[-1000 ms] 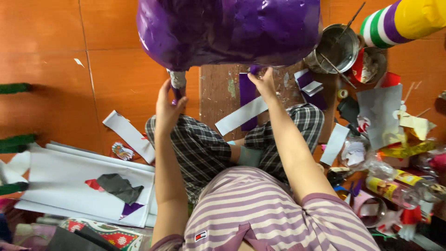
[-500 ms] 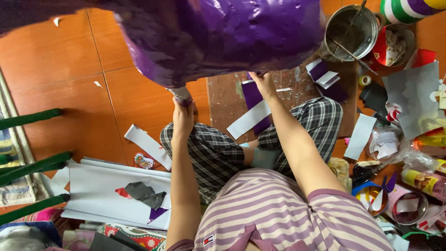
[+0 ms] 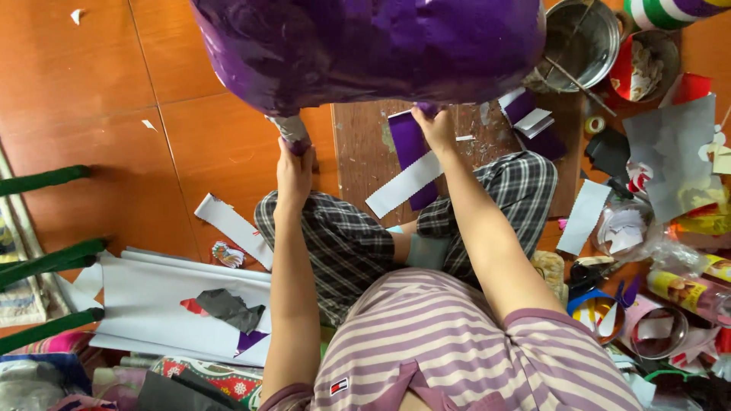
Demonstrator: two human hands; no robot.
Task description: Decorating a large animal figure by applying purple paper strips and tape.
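Observation:
A big purple paper-covered figure (image 3: 373,46) fills the top of the view, held up over my lap. My left hand (image 3: 293,171) grips one of its short grey-purple legs (image 3: 291,131) from below. My right hand (image 3: 434,128) presses against the figure's underside at its right part, fingers partly hidden by the purple body. Below my right hand a purple paper strip (image 3: 411,156) and a white strip (image 3: 403,185) lie on a brown wooden board (image 3: 358,152). I sit cross-legged in checked shorts and a striped shirt.
A metal pot (image 3: 582,34) with sticks stands at the top right beside a red bowl (image 3: 643,65). Paper scraps, tape rolls (image 3: 594,123) and packets crowd the right side. White sheets (image 3: 164,304) lie at lower left, green chair legs (image 3: 49,259) at the left edge.
The view shifted and the purple figure now sits further right and lower in it. Both hands keep their hold on the leg and underside.

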